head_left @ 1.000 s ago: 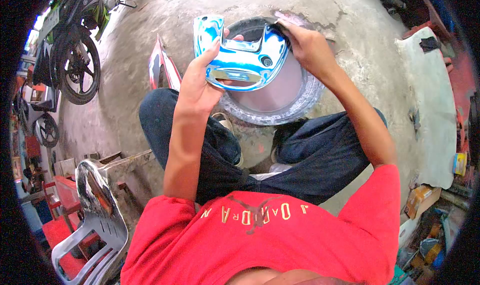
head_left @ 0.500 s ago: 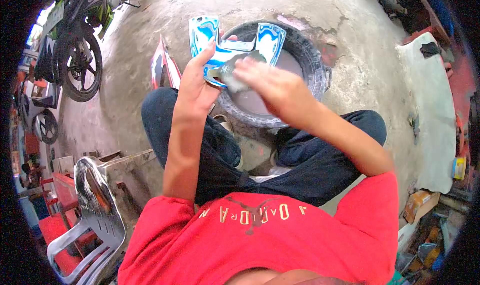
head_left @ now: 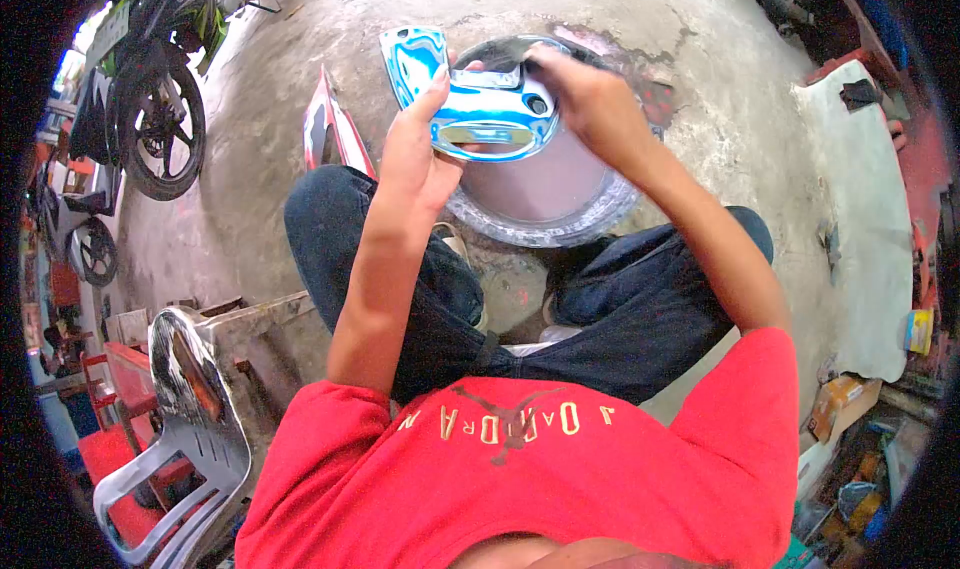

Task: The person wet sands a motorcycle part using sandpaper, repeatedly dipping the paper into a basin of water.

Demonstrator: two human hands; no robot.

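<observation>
"What's nearest you?"
"My red shirt (head_left: 520,489), bottom of the frame. Past it, upper centre, my left hand (head_left: 412,159) grips the blue-and-white part (head_left: 488,104) by its left side."
"Your right hand (head_left: 595,104)?"
"At the part's upper right, fingers narrowed by 1 dark, blurred patch; I can't tell whether they pinch it."
"Beyond?"
"1 round basin (head_left: 540,234) underneath; 1 motorbike (head_left: 126,74), upper left."

The left hand (head_left: 422,154) grips a blue-and-white part (head_left: 490,114) above a round basin (head_left: 540,231) of murky liquid.
</observation>
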